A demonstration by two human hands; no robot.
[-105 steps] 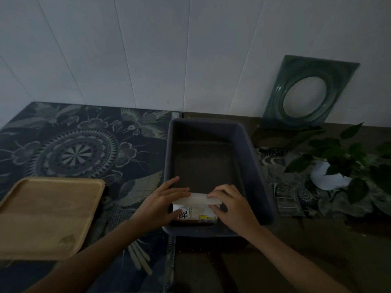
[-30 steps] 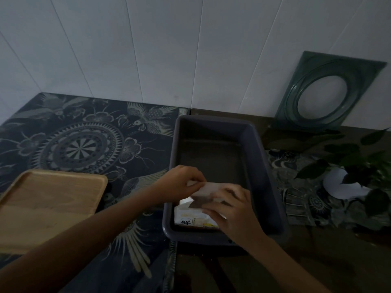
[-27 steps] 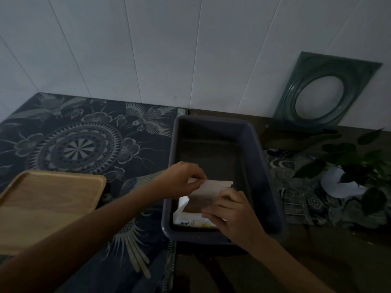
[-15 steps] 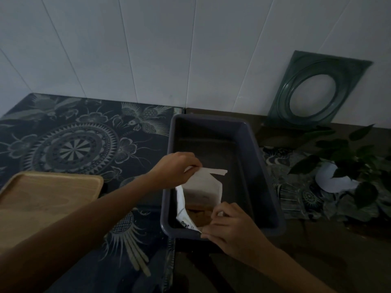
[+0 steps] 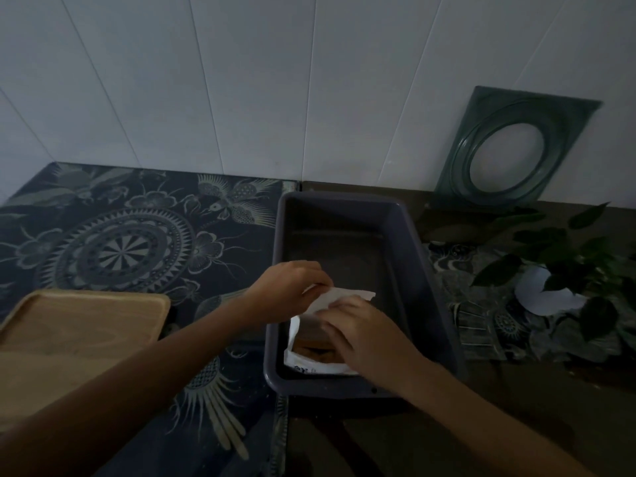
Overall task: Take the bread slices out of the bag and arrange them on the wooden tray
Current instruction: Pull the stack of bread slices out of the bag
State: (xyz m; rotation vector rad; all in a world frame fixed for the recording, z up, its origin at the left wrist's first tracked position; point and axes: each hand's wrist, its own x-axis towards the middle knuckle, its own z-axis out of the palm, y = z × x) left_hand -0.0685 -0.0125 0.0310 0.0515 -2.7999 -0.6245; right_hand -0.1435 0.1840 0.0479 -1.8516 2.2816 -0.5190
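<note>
A white bread bag [image 5: 311,364] lies at the near end of a dark grey plastic bin [image 5: 425,280]. My left hand [image 5: 287,290] pinches the bag's top flap [image 5: 347,295] and holds it up. My right hand [image 5: 361,330] reaches into the bag's mouth, fingers over the brown bread slices [image 5: 315,352]; whether it grips one is hidden. The wooden tray [image 5: 74,335] lies bare at the left on the patterned cloth.
A dark floral tablecloth [image 5: 130,242] covers the left of the table. A green glass plate with a round hole [image 5: 509,149] leans on the white wall at the back right. A leafy potted plant [image 5: 571,280] stands to the bin's right.
My left hand has lifted the bag's flap and opened the bag. My right hand has moved from the bag's near edge up into its mouth.
</note>
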